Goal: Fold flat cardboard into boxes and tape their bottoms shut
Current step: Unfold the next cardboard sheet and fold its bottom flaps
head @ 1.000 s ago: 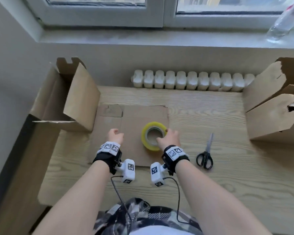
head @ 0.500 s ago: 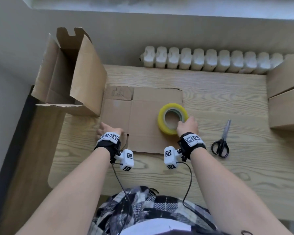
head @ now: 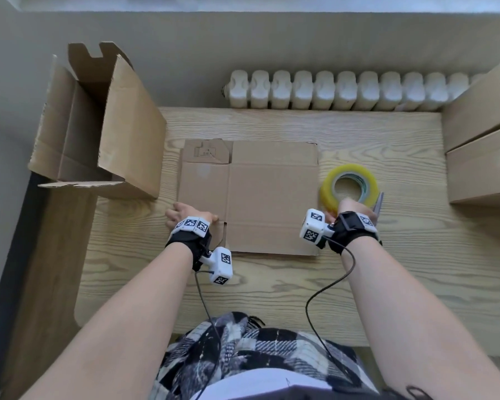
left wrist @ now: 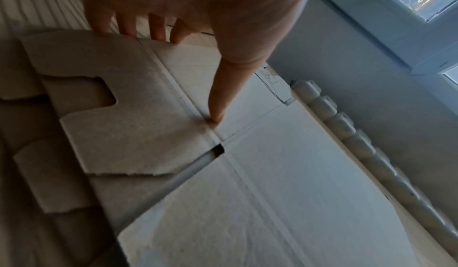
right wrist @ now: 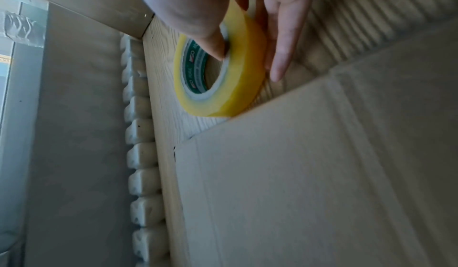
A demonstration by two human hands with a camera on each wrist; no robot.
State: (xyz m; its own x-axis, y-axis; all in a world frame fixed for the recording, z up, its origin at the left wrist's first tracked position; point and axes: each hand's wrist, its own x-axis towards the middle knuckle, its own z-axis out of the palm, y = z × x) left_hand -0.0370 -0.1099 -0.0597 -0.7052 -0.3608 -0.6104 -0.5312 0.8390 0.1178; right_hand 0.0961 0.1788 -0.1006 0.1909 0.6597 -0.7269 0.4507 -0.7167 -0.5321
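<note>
A flat brown cardboard blank point(head: 272, 197) lies on the wooden table point(head: 272, 284). My left hand point(head: 185, 216) pinches its near left corner; in the left wrist view the thumb point(left wrist: 218, 103) presses on top of the cardboard point(left wrist: 272, 193) and the fingers curl under its edge. My right hand point(head: 354, 206) grips a yellow tape roll point(head: 327, 190) just off the blank's right edge. In the right wrist view the thumb sits inside the roll's core and the fingers point(right wrist: 280, 56) lie on the outside of the tilted tape roll point(right wrist: 238, 91), beside the cardboard point(right wrist: 310, 173).
An opened cardboard box point(head: 127, 140) lies on its side at the table's left. More boxes point(head: 482, 157) are stacked at the right. Scissors point(head: 378, 202) peek out behind my right hand. A white radiator point(head: 329, 90) runs along the table's far edge.
My right hand has carried the tape roll rightward, off the cardboard to beside its right edge. My left hand has slid to the blank's near left corner. The head view has tilted down.
</note>
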